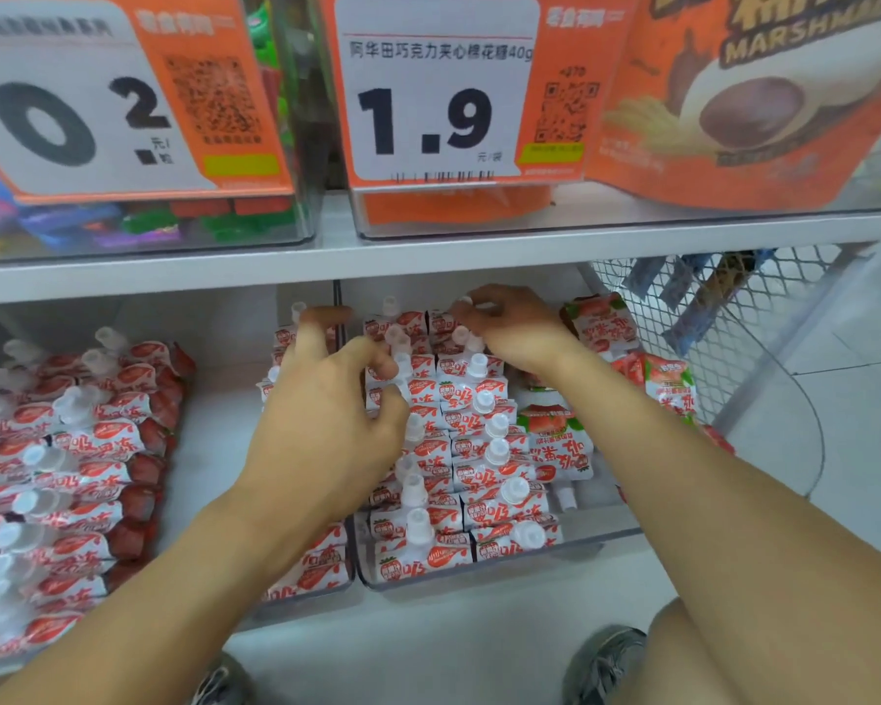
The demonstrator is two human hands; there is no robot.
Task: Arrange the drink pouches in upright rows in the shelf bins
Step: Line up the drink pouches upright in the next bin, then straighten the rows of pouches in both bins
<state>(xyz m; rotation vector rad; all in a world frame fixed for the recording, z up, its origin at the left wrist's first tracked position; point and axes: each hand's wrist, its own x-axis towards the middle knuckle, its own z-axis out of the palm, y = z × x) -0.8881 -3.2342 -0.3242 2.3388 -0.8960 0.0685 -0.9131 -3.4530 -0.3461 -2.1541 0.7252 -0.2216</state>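
A: Where are the red-and-white spouted drink pouches [471, 470]?

B: Most stand upright in rows inside the clear plastic shelf bin [504, 559] in the middle of the lower white shelf [428, 648], their white caps pointing up. A second clear bin [321, 585] just left of it holds more, mostly hidden behind the left forearm. Further left, a big batch of the same pouches [67, 480] leans over in slanted rows.

A: And the left hand [326, 414]?

B: It hovers over the divide between the two bins, fingers spread and curled, the fingertips touching pouch tops. I cannot tell whether it really grips one.

A: The right hand [512, 330]?

B: It reaches to the back of the middle bin, fingers bent down onto the rear row; it seems to pinch a white cap [464, 302], though the blur makes that uncertain.

A: Anything else nearby?

B: Green-leafed strawberry pouches [560, 440] lie loosely on the right side of the bin. Above, an orange price tag reading 1.9 [431, 89] fronts an upper bin, beside an orange marshmallow bag [753, 94]. A white wire mesh panel [733, 338] stands at the right.
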